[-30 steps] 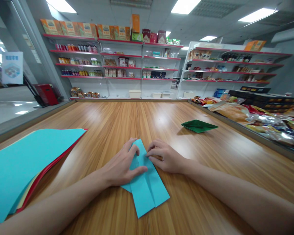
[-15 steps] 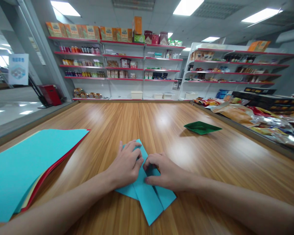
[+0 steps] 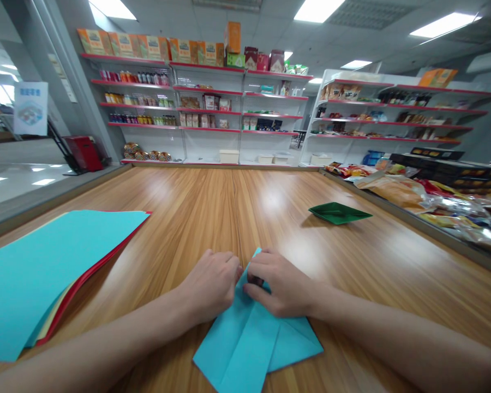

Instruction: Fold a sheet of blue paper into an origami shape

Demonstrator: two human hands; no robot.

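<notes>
A turquoise sheet of folded paper (image 3: 249,333) lies on the wooden table in front of me, with several creases and layered flaps fanning toward me. My left hand (image 3: 215,284) is closed at the paper's upper left edge, its fingertips curled under and mostly hidden. Opposite it, my right hand (image 3: 280,281) grips the narrow upper part of the paper between thumb and bent fingers. The paper's pointed tip shows just above the right hand's knuckles.
On the left lies a stack of coloured paper (image 3: 65,273), turquoise on top with red and cream beneath. A green folded paper boat (image 3: 339,213) sits at the right. Packaged snacks (image 3: 396,191) line the right edge. Stocked shelves (image 3: 204,98) stand behind the table (image 3: 188,202).
The folded paper has turned so its tip points up and right, and its near flaps have spread wider. My left hand has curled in from lying over the paper to its left edge.
</notes>
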